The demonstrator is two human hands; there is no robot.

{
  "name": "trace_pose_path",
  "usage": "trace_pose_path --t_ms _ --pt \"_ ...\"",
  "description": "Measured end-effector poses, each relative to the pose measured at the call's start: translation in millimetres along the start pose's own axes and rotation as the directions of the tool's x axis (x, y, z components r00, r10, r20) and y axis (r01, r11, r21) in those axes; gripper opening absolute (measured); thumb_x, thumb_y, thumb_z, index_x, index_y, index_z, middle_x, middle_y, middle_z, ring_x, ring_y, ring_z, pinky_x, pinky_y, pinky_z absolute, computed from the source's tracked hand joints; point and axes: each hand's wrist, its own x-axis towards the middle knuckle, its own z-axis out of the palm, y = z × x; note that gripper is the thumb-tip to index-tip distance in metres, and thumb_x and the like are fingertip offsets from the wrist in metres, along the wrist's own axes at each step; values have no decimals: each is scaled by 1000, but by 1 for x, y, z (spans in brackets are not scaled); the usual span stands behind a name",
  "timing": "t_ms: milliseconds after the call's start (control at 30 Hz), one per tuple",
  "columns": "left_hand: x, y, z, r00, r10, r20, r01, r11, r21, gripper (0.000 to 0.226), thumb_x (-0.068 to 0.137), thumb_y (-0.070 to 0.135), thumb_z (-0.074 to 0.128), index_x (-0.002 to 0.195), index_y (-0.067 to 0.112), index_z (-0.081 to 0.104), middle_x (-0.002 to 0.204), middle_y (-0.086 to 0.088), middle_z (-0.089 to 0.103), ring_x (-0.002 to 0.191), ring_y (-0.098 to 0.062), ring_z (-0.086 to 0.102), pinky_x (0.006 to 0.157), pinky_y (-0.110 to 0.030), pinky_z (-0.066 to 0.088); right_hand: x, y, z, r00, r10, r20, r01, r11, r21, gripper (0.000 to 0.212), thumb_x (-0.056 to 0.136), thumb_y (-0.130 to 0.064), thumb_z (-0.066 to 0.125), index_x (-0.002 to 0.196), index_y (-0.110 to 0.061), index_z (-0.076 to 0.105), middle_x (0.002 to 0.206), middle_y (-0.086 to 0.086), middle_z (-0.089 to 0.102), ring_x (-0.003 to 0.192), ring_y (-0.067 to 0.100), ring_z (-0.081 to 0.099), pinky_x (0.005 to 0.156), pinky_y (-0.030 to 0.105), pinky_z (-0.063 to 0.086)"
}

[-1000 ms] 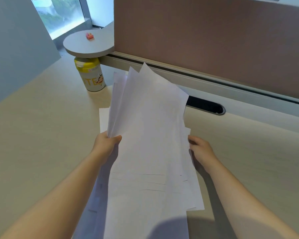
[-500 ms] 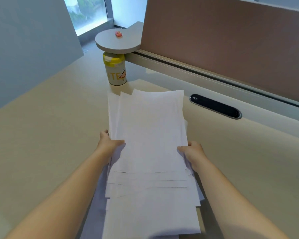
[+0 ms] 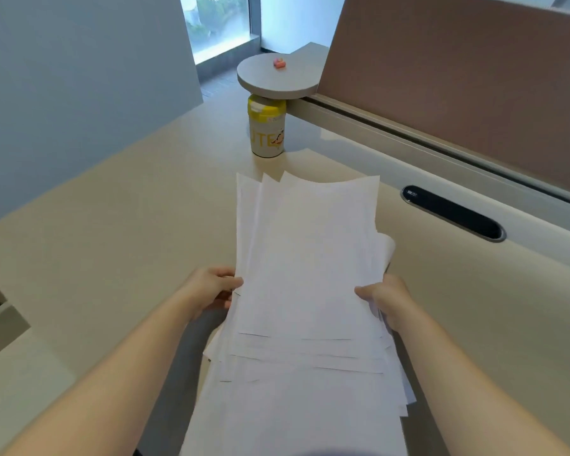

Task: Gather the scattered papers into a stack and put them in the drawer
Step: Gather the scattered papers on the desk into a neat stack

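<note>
The person's left hand (image 3: 213,287) and right hand (image 3: 384,299) each grip a side edge of the loose stack of papers (image 3: 310,274), thumbs on top. The sheets lie unevenly fanned between both grips over the desk (image 3: 112,241), possibly lifted slightly. Beyond the grips stands a yellow-lidded canister (image 3: 266,128).

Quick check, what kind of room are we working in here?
Most likely an office workstation: a pale desk with a cable slot, a brown partition behind it, and a window beyond. Both hands hold a paper stack.
</note>
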Motion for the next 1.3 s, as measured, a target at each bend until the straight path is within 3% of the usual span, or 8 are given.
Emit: trace_pose_path --t_ms 133,333,567,700,867,967,1100,1300 --pt "-9 -4 -4 997 -68 19 68 998 1 21 92 11 49 74 4 57 68 -10 59 37 -10 58 38 -18 49 4 2 0 995 -57 -80 62 996 60 44 84 12 51 128 10 47 130 23 55 118 37 53 92 32 38" --pt "-19 -16 -8 970 -215 112 197 969 149 18 88 -4 47 78 6 57 70 -10 62 39 -9 62 41 -20 53 8 -4 -1 990 -52 -131 70 988 137 44 85 14 48 129 9 44 133 24 51 120 40 50 108 44 36" --pt "-17 -12 4 984 -142 111 126 982 141 18 84 -4 53 73 8 60 43 1 62 34 -5 55 42 -16 50 6 -11 -16 985 -42 -167 70 985 161 43 87 15 44 130 8 43 135 23 50 118 36 51 103 38 38" --pt "-20 -7 15 990 -76 119 60 990 127 23 85 1 53 66 14 56 52 4 54 37 -4 47 45 -15 47 2 -9 -22 986 -25 -165 61 975 215 44 87 17 42 130 8 42 136 24 49 123 40 48 106 42 39" --pt "-25 -2 9 993 -30 117 36 998 -51 25 94 20 47 71 13 52 70 0 58 37 -4 53 43 -15 46 -4 -7 -27 985 -19 -169 62 964 257 44 88 16 42 131 8 41 136 24 48 113 36 52 99 38 40" --pt "-26 -3 11 989 -19 146 14 999 37 18 89 11 54 72 13 56 70 -1 58 39 -4 53 47 -14 48 -1 -4 -28 987 -26 -156 71 954 291 44 88 17 40 131 8 41 137 24 48 100 28 50 95 35 40" --pt "-18 -5 16 998 33 57 -41 988 151 24 85 3 58 63 14 55 57 -1 51 41 -6 47 53 -18 45 2 -2 -27 991 -13 -131 52 953 299 44 87 17 41 130 7 43 136 23 49 98 27 49 97 39 40" --pt "-18 -4 20 985 15 170 -70 945 320 33 82 -5 51 61 18 60 52 7 52 45 -4 47 56 -16 38 9 2 -31 996 11 -94 19 947 319 43 88 13 43 130 8 42 135 25 49 98 29 50 92 40 41"
